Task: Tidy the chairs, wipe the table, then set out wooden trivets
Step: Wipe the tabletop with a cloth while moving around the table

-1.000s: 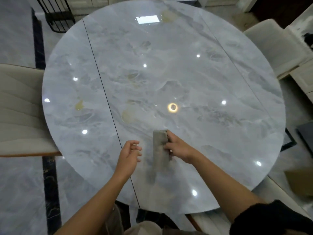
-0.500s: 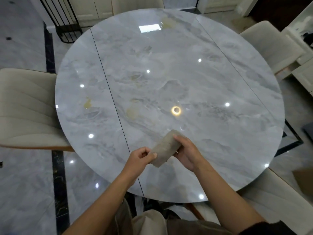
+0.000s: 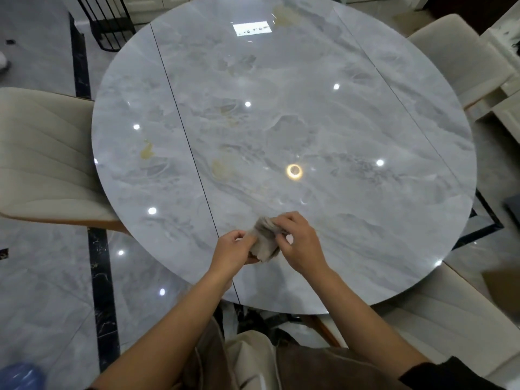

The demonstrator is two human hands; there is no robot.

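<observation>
At the near edge of a round grey marble desk (image 3: pixel 351 114), a person's two bare hands meet on a small grey cloth (image 3: pixel 264 239). The left grip (image 3: pixel 233 250) pinches the cloth's near-left end, fingers curled round it. The right grip (image 3: pixel 299 243) closes on its far-right end, thumb and fingers bent onto the fabric. The cloth is bunched between them, just above the desk or brushing it; which one cannot be told. Its long axis slants from near-left to far-right, and both grips share it equally.

The wiping step looks barely begun, since yellowish marks lie ahead of the grips. A near stain (image 3: pixel 221 168) sits just beyond and slightly left, closer to the left grip. A left stain (image 3: pixel 147 151) lies farther left, across a dark seam (image 3: pixel 185 136). A far stain (image 3: pixel 284 12) marks the far rim. No object shows between cloth and stains.

Cream chairs flank the grips: a left chair (image 3: pixel 47 153) well to the left, a far chair (image 3: pixel 455 57) beyond on the right, a near chair (image 3: pixel 450 319) close on the right. No trivets are in view.
</observation>
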